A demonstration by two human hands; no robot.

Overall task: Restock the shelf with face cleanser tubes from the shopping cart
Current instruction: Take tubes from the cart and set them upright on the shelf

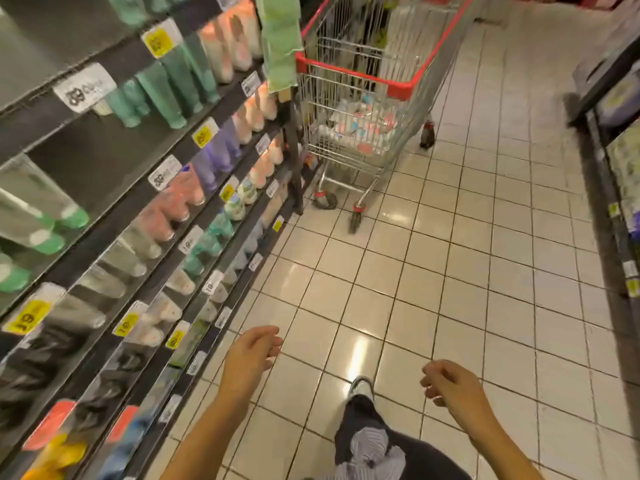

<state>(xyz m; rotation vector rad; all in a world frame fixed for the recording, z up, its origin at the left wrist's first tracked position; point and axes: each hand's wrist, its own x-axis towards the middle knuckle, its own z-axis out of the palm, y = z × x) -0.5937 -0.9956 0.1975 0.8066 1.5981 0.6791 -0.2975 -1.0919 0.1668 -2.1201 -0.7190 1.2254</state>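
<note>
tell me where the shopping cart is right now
In the head view the shopping cart stands up the aisle, upper middle of frame, on the tiled floor close beside the far end of the shelf on the person's left.

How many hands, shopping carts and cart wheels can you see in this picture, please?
Hands: 2, left hand and right hand, both empty
Shopping cart: 1
Cart wheels in view: 3
Total: 6

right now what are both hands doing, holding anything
Left hand: open, fingers loosely curled, holding nothing.
Right hand: open, fingers loosely curled, holding nothing.
</note>
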